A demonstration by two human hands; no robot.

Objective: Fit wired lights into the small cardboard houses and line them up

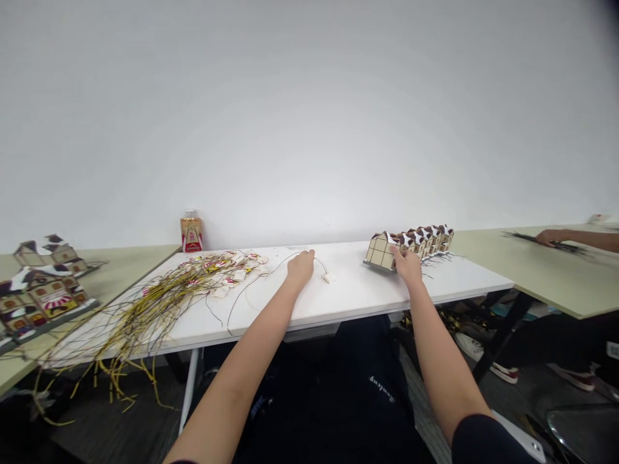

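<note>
My left hand (300,269) is closed in a pinch on a thin dark wire (323,265) above the white table. A small white piece (329,278) hangs at the wire's right end, and the rest of the wire trails down to the left. Over on the right, my right hand (408,264) is closed on the near end of a model house (381,251) with cream walls and a brown-and-white roof. More such houses (432,238) stand in a row behind it, with thin wires sticking out beneath them.
A large bundle of yellow and dark wires (164,296) with white pieces spreads over the left of the white table (348,293). A gold-and-red bottle (191,232) stands by the wall. Model houses (43,293) occupy the left table. At right, another person's hand (551,238) holds dark wires.
</note>
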